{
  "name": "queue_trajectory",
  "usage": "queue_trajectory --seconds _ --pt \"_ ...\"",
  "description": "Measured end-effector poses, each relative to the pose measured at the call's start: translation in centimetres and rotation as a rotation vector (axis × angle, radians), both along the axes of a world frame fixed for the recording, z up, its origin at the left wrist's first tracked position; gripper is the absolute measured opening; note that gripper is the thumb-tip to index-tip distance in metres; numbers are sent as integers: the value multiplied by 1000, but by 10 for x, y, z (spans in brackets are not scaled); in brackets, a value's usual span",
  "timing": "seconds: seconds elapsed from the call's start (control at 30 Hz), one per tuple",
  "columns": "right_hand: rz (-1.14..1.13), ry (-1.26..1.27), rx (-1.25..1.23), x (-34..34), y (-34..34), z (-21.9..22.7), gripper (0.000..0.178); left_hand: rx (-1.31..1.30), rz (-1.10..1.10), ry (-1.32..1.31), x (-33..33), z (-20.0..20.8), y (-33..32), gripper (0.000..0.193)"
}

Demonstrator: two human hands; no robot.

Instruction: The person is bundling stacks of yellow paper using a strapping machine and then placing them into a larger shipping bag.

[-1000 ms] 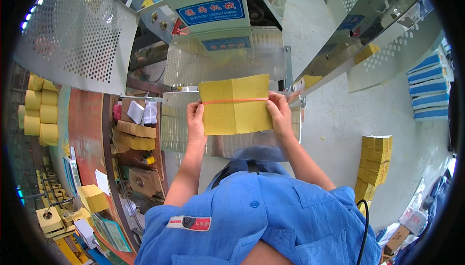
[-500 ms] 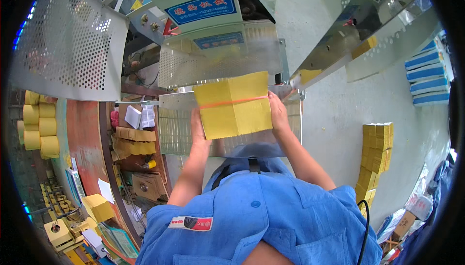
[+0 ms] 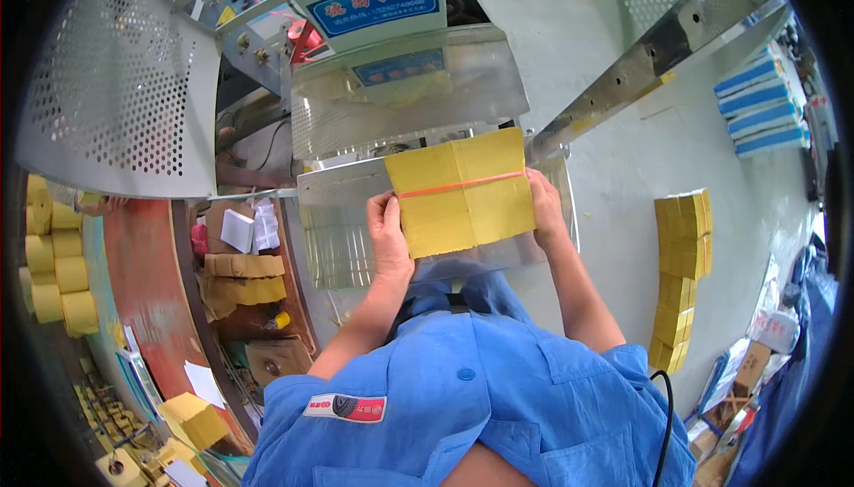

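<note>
Between my two hands is a bundle of yellow paper (image 3: pixel 463 211), with a pinkish-orange band running across its top face. My left hand (image 3: pixel 388 233) grips its left edge, thumb up along the side. On the opposite edge my right hand (image 3: pixel 546 207) is closed, its fingers partly hidden behind the paper. The bundle is tilted and held over a shiny metal tray (image 3: pixel 334 220) at the front of a machine. Behind it stands the machine's metal cover (image 3: pixel 405 96), below a blue sign plate (image 3: pixel 374 8).
A perforated grey guard (image 3: pixel 124 87) stands at left, and a slanted metal rail (image 3: pixel 640 69) at right. Stacked yellow bundles (image 3: pixel 680 265) line the floor on the right, with blue-and-white packs (image 3: pixel 761 104) farther back. Yellow rolls (image 3: pixel 62 273) and a reddish-brown table (image 3: pixel 147 282) lie left.
The bundle and both hands have shifted right in the picture. My left thumb now shows on the bundle's left edge. The whole view has turned slightly.
</note>
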State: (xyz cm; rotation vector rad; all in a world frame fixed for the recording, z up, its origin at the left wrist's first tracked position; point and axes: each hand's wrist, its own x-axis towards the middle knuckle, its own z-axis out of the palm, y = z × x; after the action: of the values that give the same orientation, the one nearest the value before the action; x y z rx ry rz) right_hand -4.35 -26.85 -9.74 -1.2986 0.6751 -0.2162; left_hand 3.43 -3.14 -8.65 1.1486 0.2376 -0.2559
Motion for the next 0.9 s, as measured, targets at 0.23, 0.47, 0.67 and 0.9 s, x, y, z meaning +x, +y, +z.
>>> queue_trajectory --seconds 0.23,0.47,0.67,0.9 --pt "-86 44 -8 -5 19 7 38 121 -68 -116 0 -18 10 15" --pt "-49 62 -19 -3 19 8 38 -45 -211 95 16 6 30 16" --pt "47 215 -114 19 -15 -20 35 -9 -269 142 18 -3 32 26" --pt "15 -87 -565 20 13 -98 26 84 -296 201 30 -64 55 42"
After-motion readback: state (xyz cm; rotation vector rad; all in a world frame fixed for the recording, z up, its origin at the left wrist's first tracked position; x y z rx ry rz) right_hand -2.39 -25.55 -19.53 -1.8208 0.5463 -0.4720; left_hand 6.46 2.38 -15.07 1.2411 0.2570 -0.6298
